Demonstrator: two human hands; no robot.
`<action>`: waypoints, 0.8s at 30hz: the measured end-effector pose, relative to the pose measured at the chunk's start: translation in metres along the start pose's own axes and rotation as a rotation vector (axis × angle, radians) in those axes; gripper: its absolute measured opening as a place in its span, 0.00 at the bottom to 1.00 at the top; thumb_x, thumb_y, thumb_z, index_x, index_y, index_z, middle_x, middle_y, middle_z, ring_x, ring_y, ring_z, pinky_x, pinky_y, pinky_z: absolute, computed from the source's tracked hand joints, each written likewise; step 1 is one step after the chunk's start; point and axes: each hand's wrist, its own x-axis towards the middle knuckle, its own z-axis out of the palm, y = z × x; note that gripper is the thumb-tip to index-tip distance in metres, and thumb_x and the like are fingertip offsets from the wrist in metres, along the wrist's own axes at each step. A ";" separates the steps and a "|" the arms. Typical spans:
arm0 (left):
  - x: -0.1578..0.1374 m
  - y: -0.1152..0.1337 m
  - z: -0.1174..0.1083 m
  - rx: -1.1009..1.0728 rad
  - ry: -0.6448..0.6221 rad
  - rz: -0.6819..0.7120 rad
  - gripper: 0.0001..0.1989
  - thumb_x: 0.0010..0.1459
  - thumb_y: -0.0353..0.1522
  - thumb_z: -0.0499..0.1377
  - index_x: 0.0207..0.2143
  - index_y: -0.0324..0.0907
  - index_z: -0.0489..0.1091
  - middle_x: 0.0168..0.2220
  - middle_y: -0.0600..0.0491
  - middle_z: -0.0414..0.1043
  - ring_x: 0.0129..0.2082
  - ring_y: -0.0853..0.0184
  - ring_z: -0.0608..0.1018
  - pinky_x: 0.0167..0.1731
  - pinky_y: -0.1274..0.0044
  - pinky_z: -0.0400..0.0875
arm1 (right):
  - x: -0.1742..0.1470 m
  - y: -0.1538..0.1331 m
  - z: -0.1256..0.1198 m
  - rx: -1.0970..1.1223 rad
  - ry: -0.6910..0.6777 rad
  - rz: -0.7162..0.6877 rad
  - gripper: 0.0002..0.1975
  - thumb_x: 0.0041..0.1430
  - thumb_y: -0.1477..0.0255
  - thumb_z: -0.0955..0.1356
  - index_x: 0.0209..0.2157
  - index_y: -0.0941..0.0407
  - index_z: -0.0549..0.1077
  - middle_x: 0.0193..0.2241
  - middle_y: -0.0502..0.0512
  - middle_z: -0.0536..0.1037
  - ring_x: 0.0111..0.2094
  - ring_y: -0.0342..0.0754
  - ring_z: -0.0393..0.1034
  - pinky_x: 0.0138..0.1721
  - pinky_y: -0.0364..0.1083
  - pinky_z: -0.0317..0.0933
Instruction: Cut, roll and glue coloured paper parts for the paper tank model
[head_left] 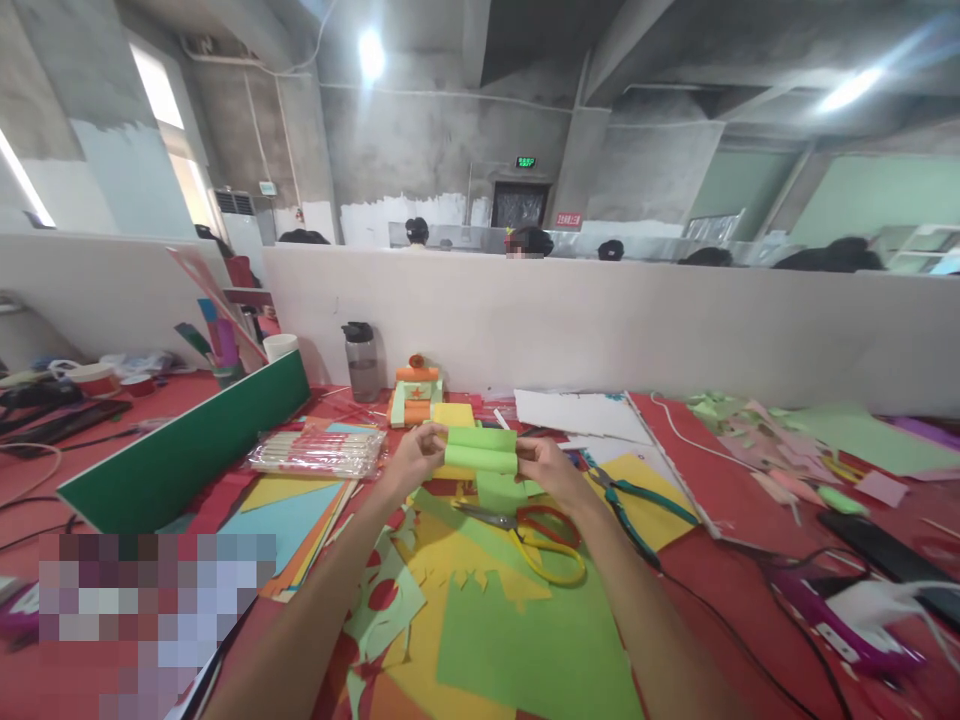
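Note:
A bright green piece of paper (pixel 481 452), bent into folds or a roll, is held up over the table between my two hands. My left hand (pixel 421 458) pinches its left end, and the fingers of my right hand (pixel 546 468) are closed on the right end. Just below lie scissors (pixel 517 528) with red and yellow handles, on yellow and green paper. A larger green sheet (pixel 536 640) is nearer to me. Behind my hands stands an orange and pale green paper model (pixel 417 393), with a yellow paper piece (pixel 454 413) beside it.
Teal-handled pliers (pixel 637 500) lie right of my right hand. A plastic-wrapped pack of sticks (pixel 319 453) is to the left, before a green board (pixel 195 440). A water bottle (pixel 362 362) stands by the white partition (pixel 600 320). Paper scraps (pixel 757 425) and a purple power strip (pixel 844 630) are right.

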 end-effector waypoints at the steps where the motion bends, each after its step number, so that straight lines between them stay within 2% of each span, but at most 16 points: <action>1: 0.000 0.000 0.001 0.011 -0.006 0.001 0.21 0.42 0.33 0.69 0.39 0.39 0.68 0.25 0.59 0.68 0.24 0.74 0.68 0.25 0.82 0.60 | 0.001 0.002 0.000 -0.010 0.007 0.001 0.17 0.51 0.67 0.72 0.42 0.58 0.81 0.34 0.57 0.83 0.32 0.47 0.74 0.29 0.42 0.64; 5: -0.001 0.001 0.002 0.047 -0.027 0.008 0.19 0.43 0.34 0.68 0.38 0.39 0.69 0.25 0.58 0.68 0.24 0.74 0.68 0.25 0.83 0.60 | 0.003 0.006 -0.002 -0.051 0.028 0.017 0.14 0.50 0.68 0.72 0.38 0.59 0.82 0.29 0.56 0.82 0.28 0.46 0.74 0.28 0.42 0.64; 11: 0.000 -0.003 -0.001 0.083 -0.104 -0.054 0.15 0.42 0.36 0.69 0.31 0.38 0.70 0.25 0.57 0.71 0.21 0.75 0.67 0.23 0.83 0.59 | 0.003 0.006 -0.002 -0.077 0.020 0.040 0.14 0.48 0.68 0.72 0.36 0.60 0.83 0.27 0.56 0.82 0.27 0.46 0.74 0.27 0.41 0.64; 16: -0.002 -0.002 0.002 0.156 -0.207 -0.075 0.13 0.47 0.37 0.67 0.33 0.37 0.76 0.25 0.52 0.76 0.23 0.72 0.72 0.24 0.82 0.63 | 0.003 0.009 -0.001 -0.093 -0.001 0.064 0.13 0.48 0.69 0.71 0.35 0.60 0.83 0.27 0.56 0.82 0.27 0.46 0.74 0.27 0.40 0.64; 24: -0.001 -0.007 0.002 0.165 -0.222 -0.121 0.16 0.44 0.37 0.69 0.35 0.36 0.80 0.26 0.50 0.79 0.25 0.68 0.76 0.26 0.80 0.68 | 0.003 0.011 -0.003 -0.094 -0.029 0.047 0.12 0.50 0.70 0.70 0.35 0.59 0.83 0.29 0.55 0.82 0.28 0.45 0.74 0.28 0.40 0.65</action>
